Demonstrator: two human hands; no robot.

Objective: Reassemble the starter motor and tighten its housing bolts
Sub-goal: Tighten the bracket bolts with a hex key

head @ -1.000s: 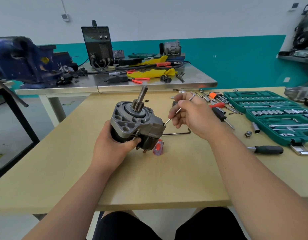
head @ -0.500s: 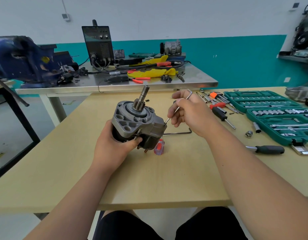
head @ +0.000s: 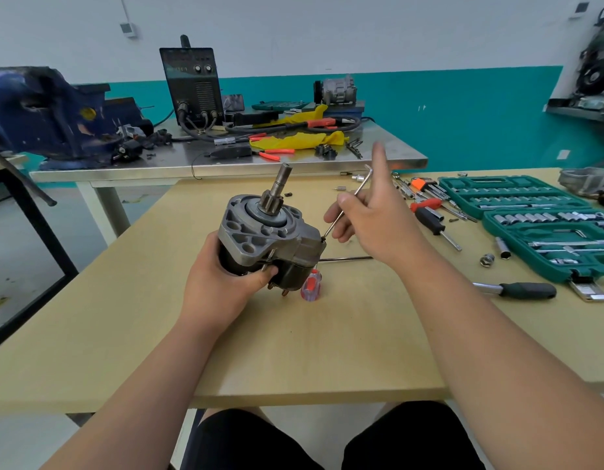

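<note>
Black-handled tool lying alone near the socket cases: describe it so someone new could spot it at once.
On the wooden table, find the nearer green socket case on the right. Just in front of it, toward the person, the black-handled tool lies crosswise on bare wood. Unlike the slimmer screwdrivers farther back, it has a thick black grip and a chrome neck pointing left.
</note>
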